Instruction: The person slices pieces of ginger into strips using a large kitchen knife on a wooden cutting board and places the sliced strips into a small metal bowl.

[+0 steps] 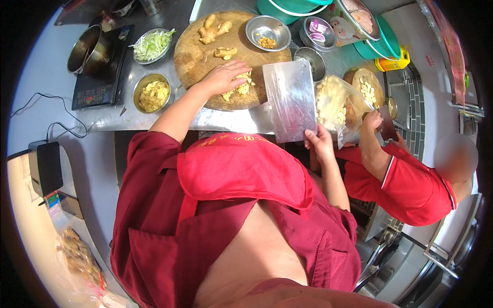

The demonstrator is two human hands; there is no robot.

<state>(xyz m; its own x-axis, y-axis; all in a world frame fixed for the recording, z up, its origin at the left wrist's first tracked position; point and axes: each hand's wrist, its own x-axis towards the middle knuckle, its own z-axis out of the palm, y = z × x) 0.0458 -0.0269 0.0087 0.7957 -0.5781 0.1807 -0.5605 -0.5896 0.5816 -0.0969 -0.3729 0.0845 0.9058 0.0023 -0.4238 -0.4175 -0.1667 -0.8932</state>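
My left hand rests over a pile of sliced ginger on the round wooden chopping board; its fingers partly hide the slices. My right hand grips the lower right corner of a broad cleaver, whose flat face shows beside the board's right edge. Whole ginger root and a smaller cut piece lie farther back on the board. A metal bowl with some yellow-brown bits stands at its back right. Left of the board, another metal bowl holds ginger slices.
Shredded green vegetable, an induction cooker and a pot are at left. At right are onion pieces, a plastic bag of garlic cloves and green buckets. A co-worker in red holds another cleaver close by.
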